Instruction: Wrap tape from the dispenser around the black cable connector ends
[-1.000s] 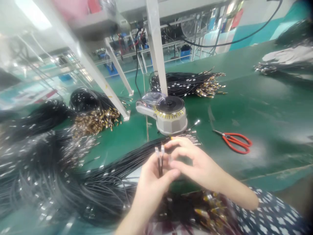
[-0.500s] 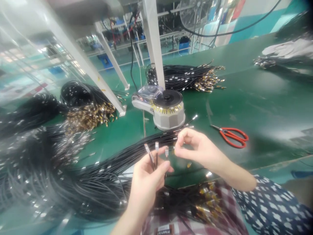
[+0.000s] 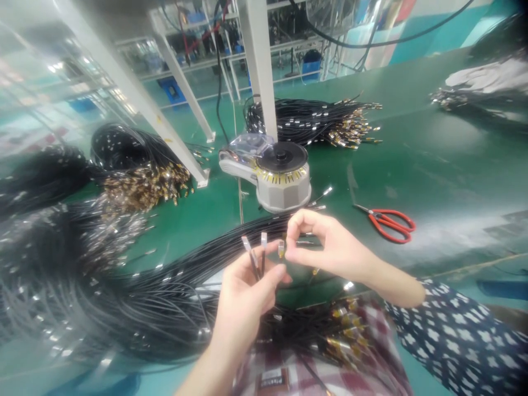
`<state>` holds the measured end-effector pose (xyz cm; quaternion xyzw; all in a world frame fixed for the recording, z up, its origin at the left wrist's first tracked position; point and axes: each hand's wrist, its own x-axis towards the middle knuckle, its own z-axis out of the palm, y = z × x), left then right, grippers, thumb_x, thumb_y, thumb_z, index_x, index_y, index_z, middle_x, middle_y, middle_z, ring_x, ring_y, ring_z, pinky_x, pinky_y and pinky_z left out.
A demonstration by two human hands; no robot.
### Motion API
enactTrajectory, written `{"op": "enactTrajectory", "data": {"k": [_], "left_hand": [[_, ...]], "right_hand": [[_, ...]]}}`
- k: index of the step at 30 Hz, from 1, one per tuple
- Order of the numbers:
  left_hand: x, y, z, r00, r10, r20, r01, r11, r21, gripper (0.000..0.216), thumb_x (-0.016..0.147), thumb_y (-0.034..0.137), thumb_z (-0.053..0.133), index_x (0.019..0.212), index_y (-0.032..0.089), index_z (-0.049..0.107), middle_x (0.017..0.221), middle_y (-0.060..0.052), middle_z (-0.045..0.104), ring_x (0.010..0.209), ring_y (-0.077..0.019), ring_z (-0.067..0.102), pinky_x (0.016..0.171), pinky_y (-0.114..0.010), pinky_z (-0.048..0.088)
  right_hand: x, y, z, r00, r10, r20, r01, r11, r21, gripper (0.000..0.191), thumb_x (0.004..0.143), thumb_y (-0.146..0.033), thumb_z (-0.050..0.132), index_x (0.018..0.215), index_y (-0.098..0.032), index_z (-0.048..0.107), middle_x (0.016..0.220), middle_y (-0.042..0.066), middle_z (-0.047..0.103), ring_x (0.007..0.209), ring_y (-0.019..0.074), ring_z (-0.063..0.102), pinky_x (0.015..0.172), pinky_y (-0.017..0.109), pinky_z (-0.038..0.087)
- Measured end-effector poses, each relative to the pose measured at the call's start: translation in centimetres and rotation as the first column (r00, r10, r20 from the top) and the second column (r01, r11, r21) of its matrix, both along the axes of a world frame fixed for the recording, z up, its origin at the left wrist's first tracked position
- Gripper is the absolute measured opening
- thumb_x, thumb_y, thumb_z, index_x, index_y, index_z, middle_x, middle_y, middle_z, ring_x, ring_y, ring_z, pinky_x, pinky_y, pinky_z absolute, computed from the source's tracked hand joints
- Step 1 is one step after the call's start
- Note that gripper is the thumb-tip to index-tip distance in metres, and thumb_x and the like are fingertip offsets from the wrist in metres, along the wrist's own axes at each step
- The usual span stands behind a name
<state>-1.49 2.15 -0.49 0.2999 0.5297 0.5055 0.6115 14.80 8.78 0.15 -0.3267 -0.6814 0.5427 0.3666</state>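
Observation:
My left hand (image 3: 247, 291) is closed around several black cables, their silver connectors (image 3: 246, 244) poking up above the fingers. One connector (image 3: 281, 248) stands apart from the others, between my left thumb and forefinger, with a yellowish patch on it. Right beside that connector, my right hand (image 3: 325, 242) is pinched, thumb against forefinger. A tiny bit of yellow tape (image 3: 285, 237) shows at those fingertips, partly hidden. Behind the hands is a round tape dispenser (image 3: 283, 184) with yellow strips around its rim. Black cables (image 3: 218, 245) run along the table under my hands.
Red-handled scissors (image 3: 391, 225) lie to the right on the green table (image 3: 412, 154). Cable bundles (image 3: 305, 121) rest behind the dispenser, with more cables (image 3: 140, 181) at left. White metal posts (image 3: 258, 66) rise from the table. Yellow-tipped cables (image 3: 350, 330) lie across my lap.
My right hand has moved left, bringing its pinched fingertips up to the connector standing apart in my left hand. Yellow now shows on that connector. The view has shifted slightly.

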Motion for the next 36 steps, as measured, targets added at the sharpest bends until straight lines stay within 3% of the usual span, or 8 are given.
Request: {"op": "enactTrajectory", "data": {"k": [11, 17, 21, 32, 36], "left_hand": [[0.1, -0.2, 0.2, 1.000, 0.014, 0.005, -0.014, 1.000, -0.004, 0.038, 0.068, 0.023, 0.078, 0.103, 0.014, 0.069, 0.057, -0.002, 0.064, 0.034, 0.0010, 0.026, 0.035, -0.015, 0.016], [0.4, -0.3, 0.1, 0.999, 0.045, -0.006, -0.045, 0.999, 0.009, 0.036, 0.070, 0.025, 0.078, 0.103, 0.015, 0.067, 0.056, -0.002, 0.064, 0.034, 0.0003, 0.027, 0.035, -0.014, 0.017], [0.5, -0.1, 0.1, 0.999, 0.047, 0.002, -0.047, 0.999, 0.017, 0.027, 0.073, 0.028, 0.075, 0.095, 0.016, 0.064, 0.050, 0.000, 0.062, 0.032, 0.0002, 0.025, 0.033, -0.014, 0.015], [0.0, 0.3, 0.0, 0.999, 0.007, 0.052, -0.010, 0.999, 0.051, 0.020, 0.082, 0.031, 0.065, 0.091, 0.013, 0.065, 0.053, 0.000, 0.061, 0.031, -0.0001, 0.025, 0.033, -0.015, 0.014], [0.0, 0.2, 0.3, 0.999, 0.025, 0.036, -0.027, 0.998, 0.050, 0.022, 0.076, 0.027, 0.072, 0.091, 0.017, 0.058, 0.053, 0.003, 0.060, 0.032, 0.0004, 0.024, 0.034, -0.014, 0.016]], "right_hand": [[-0.4, -0.2, -0.1, 0.999, -0.044, 0.000, 0.044, 0.999, -0.006, 0.018, 0.075, -0.012, 0.067, 0.079, -0.020, 0.051, 0.076, -0.002, 0.059, 0.078, 0.0143, 0.058, 0.080, 0.031, 0.046], [-1.4, -1.1, 0.2, 0.987, -0.160, 0.027, 0.161, 0.983, -0.087, 0.017, 0.073, -0.010, 0.064, 0.076, -0.020, 0.051, 0.072, -0.003, 0.059, 0.076, 0.0147, 0.058, 0.078, 0.030, 0.045], [-1.5, -1.7, 0.3, 0.978, -0.202, 0.050, 0.205, 0.976, -0.073, 0.018, 0.073, -0.010, 0.065, 0.079, -0.020, 0.051, 0.072, -0.003, 0.060, 0.075, 0.0143, 0.058, 0.078, 0.030, 0.045], [-0.8, -1.3, 0.5, 0.993, -0.119, 0.016, 0.120, 0.989, -0.083, 0.015, 0.077, -0.013, 0.066, 0.083, -0.020, 0.054, 0.078, -0.001, 0.063, 0.083, 0.0159, 0.062, 0.085, 0.032, 0.047], [-0.5, -1.2, 0.5, 0.995, -0.102, -0.008, 0.101, 0.992, -0.069, 0.015, 0.078, -0.011, 0.064, 0.083, -0.020, 0.053, 0.079, -0.001, 0.063, 0.082, 0.0153, 0.062, 0.084, 0.032, 0.048]]}}
